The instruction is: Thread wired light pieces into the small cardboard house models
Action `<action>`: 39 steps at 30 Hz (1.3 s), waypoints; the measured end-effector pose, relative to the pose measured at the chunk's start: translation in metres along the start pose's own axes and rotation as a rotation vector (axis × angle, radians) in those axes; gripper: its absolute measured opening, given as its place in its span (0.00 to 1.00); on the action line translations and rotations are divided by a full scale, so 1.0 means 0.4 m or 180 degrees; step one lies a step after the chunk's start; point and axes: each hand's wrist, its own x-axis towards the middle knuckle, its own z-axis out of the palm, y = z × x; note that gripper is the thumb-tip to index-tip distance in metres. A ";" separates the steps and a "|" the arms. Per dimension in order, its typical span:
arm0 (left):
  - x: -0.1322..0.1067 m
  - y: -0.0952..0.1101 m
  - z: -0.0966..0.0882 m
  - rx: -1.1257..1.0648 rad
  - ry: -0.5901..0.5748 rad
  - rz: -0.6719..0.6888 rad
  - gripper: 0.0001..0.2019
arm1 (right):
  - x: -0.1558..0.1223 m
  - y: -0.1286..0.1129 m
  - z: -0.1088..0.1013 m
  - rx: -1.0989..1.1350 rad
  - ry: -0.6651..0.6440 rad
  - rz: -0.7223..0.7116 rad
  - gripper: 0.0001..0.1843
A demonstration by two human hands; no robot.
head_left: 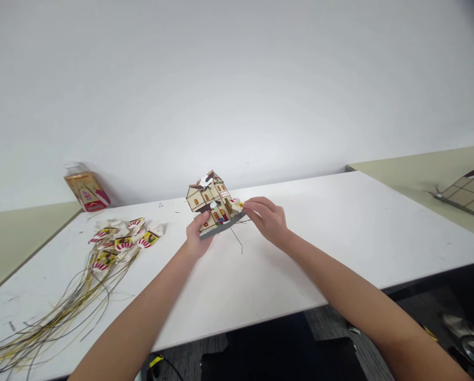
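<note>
A small cream model house point(210, 202) with brown roof trim and a grey base is tilted above the white table point(332, 233). My left hand point(196, 236) grips its lower left corner, thumb up against the front wall. My right hand point(267, 218) is at its right side, fingers pinched on a small red and yellow piece point(237, 203) against the house. A thin dark wire point(237, 242) trails from under the base onto the table.
A heap of small red, yellow and white pieces point(120, 238) with long thin wires point(58, 312) lies at the table's left. An orange packet point(87, 190) leans on the wall behind it. A tiled board point(465, 191) rests on the beige surface at the right.
</note>
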 end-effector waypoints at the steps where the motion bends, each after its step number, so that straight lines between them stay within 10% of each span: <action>1: -0.002 0.000 0.002 0.0007 0.0017 -0.0019 0.25 | -0.001 -0.002 0.001 0.0001 0.0010 -0.0014 0.07; 22: -0.012 0.000 0.014 0.0009 0.0181 -0.0044 0.28 | -0.009 -0.013 0.004 0.0378 -0.0328 -0.0159 0.13; 33: -0.013 0.003 0.012 0.0326 0.0292 0.0093 0.34 | 0.013 -0.037 -0.003 0.1424 -0.0692 0.1625 0.20; 39: -0.020 0.000 -0.015 0.0610 0.0471 -0.0009 0.42 | 0.027 -0.034 -0.012 0.1661 -0.0911 0.1723 0.21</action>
